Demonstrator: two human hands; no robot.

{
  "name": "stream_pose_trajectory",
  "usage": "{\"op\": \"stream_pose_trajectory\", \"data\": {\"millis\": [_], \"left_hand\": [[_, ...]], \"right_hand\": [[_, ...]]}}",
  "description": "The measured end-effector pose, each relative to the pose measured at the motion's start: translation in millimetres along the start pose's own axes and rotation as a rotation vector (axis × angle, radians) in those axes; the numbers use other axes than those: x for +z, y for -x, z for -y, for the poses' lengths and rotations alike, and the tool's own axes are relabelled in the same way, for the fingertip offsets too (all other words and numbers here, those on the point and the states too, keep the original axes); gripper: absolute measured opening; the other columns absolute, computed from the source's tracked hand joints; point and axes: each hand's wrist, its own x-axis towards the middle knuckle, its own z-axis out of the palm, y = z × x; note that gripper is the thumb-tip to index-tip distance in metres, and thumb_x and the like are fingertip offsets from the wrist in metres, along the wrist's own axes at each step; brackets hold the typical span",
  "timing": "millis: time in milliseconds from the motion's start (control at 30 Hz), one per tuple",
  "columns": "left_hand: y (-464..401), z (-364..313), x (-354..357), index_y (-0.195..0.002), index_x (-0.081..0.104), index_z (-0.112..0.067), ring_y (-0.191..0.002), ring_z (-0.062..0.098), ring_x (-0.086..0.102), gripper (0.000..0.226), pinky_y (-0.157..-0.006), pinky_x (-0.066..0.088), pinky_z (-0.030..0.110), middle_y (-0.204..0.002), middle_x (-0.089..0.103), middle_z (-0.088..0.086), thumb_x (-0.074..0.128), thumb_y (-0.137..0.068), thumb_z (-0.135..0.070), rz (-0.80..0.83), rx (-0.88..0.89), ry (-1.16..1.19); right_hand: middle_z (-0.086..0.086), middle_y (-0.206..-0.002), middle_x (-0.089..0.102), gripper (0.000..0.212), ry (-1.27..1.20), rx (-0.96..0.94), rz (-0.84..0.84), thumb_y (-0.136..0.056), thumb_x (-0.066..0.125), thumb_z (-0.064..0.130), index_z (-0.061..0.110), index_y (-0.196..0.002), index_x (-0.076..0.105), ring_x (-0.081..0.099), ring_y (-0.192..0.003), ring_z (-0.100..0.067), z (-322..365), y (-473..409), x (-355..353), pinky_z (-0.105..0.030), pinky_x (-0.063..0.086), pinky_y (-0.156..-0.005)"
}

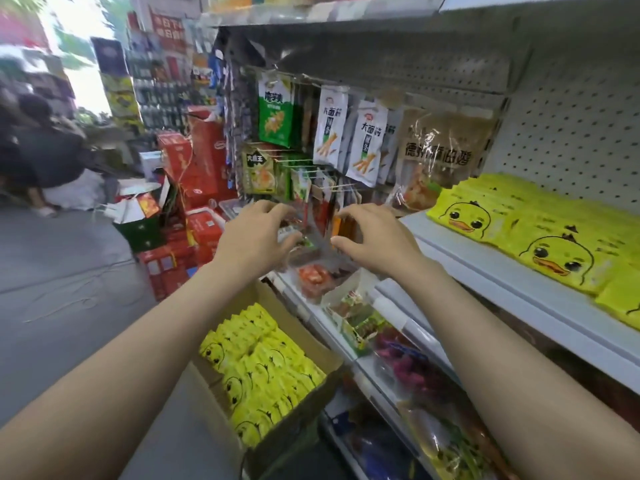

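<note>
In the head view both my arms reach forward to a rack of hanging snack packets. My left hand (254,235) curls its fingers and thumb round a small dark, partly clear snack packet (304,233) that hangs low on the rack. My right hand (372,242) holds the packet's other side, fingers curled above and thumb below. Much of the packet is hidden by my fingers and blurred.
Green (275,112) and white (367,143) packets hang above on hooks. Yellow duck packets (540,237) lie on the white shelf (485,271) at right. A cardboard box (311,329) of the same packets stands below my arms. Red cartons (194,168) and a person (41,150) are at left.
</note>
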Motion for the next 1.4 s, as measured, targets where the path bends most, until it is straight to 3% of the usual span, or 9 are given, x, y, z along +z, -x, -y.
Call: {"op": "stream_pose_trajectory", "data": {"millis": [167,333,467,633,733,833,933,1167,1400], "left_hand": [[-46.7,61.2,38.3,-0.132,0.052,-0.025,-0.114,0.031,0.052,0.050,-0.086,0.051,0.046,-0.124,0.058,0.009,0.052,-0.091,-0.053,0.055,-0.061,-0.039],[-78.3,115.2,82.3,-0.131,0.053,-0.025,-0.116,0.032,0.051,0.047,-0.088,0.051,0.046,-0.125,0.057,0.008,0.055,-0.091,-0.050,0.167,-0.149,-0.021],[-88.0,159.2,128.4,-0.131,0.054,-0.024,-0.115,0.032,0.053,0.049,-0.091,0.049,0.043,-0.127,0.057,0.009,0.057,-0.089,-0.049,0.278,-0.191,-0.007],[-93.0,216.3,196.0,-0.130,0.055,-0.020,-0.116,0.034,0.053,0.046,-0.090,0.048,0.042,-0.127,0.056,0.013,0.058,-0.091,-0.043,0.434,-0.228,0.023],[-89.3,250.6,242.3,-0.124,0.057,-0.016,-0.106,0.037,0.056,0.042,-0.081,0.051,0.043,-0.116,0.059,0.015,0.060,-0.090,-0.039,0.533,-0.204,0.050],[-82.1,290.9,295.3,-0.126,0.055,-0.015,-0.106,0.038,0.058,0.050,-0.082,0.052,0.045,-0.117,0.059,0.016,0.063,-0.086,-0.044,0.696,-0.173,0.095],[-62.7,334.0,352.2,-0.128,0.054,-0.022,-0.111,0.037,0.057,0.055,-0.087,0.051,0.046,-0.122,0.060,0.014,0.061,-0.084,-0.053,0.914,-0.155,0.146],[4.0,389.3,428.7,-0.134,0.054,-0.022,-0.114,0.035,0.057,0.059,-0.093,0.049,0.042,-0.127,0.059,0.016,0.072,-0.082,-0.043,1.284,-0.242,0.238],[46.4,419.7,472.4,-0.145,0.040,-0.028,-0.143,0.031,0.022,0.074,-0.115,0.026,0.045,-0.155,0.027,0.010,0.075,-0.080,-0.036,1.380,-0.221,0.203]], "right_hand": [[0.002,-0.139,0.049,0.052,-0.073,-0.032,0.094,-0.093,0.056,0.054,0.028,-0.137,0.048,0.041,-0.131,-0.022,2.7,-83.8,62.1,-0.038,0.040,-0.101],[0.003,-0.141,0.047,0.057,-0.084,-0.030,0.217,-0.091,0.054,0.059,0.029,-0.138,0.046,0.039,-0.133,-0.022,3.5,-156.0,125.1,-0.042,0.045,-0.100],[0.000,-0.137,0.050,0.053,-0.109,0.008,0.346,-0.089,0.056,0.056,0.030,-0.134,0.048,0.042,-0.129,-0.026,4.0,-189.5,183.6,-0.045,0.045,-0.098],[-0.005,-0.145,0.045,0.058,-0.128,0.096,0.492,-0.090,0.059,0.053,0.026,-0.139,0.046,0.038,-0.135,-0.028,2.6,-209.8,263.5,-0.042,0.036,-0.103],[-0.010,-0.136,0.052,0.054,-0.188,0.186,0.576,-0.088,0.065,0.047,0.018,-0.131,0.053,0.043,-0.130,-0.031,3.2,-212.8,317.9,-0.039,0.039,-0.102],[-0.009,-0.124,0.060,0.054,-0.177,0.277,0.689,-0.086,0.064,0.053,0.017,-0.125,0.056,0.052,-0.120,-0.031,5.4,-209.8,372.0,-0.042,0.047,-0.094],[-0.010,-0.128,0.059,0.056,-0.193,0.405,0.807,-0.087,0.063,0.054,0.019,-0.130,0.055,0.053,-0.122,-0.031,13.0,-198.1,426.6,-0.039,0.048,-0.093],[-0.010,-0.133,0.056,0.058,-0.386,0.692,1.126,-0.087,0.066,0.051,0.019,-0.134,0.052,0.053,-0.121,-0.031,35.7,-134.2,540.6,-0.036,0.044,-0.089],[-0.009,-0.129,0.060,0.053,-0.487,0.855,1.232,-0.085,0.071,0.046,0.018,-0.127,0.057,0.057,-0.116,-0.028,52.6,-78.9,604.0,-0.032,0.045,-0.083]]}}
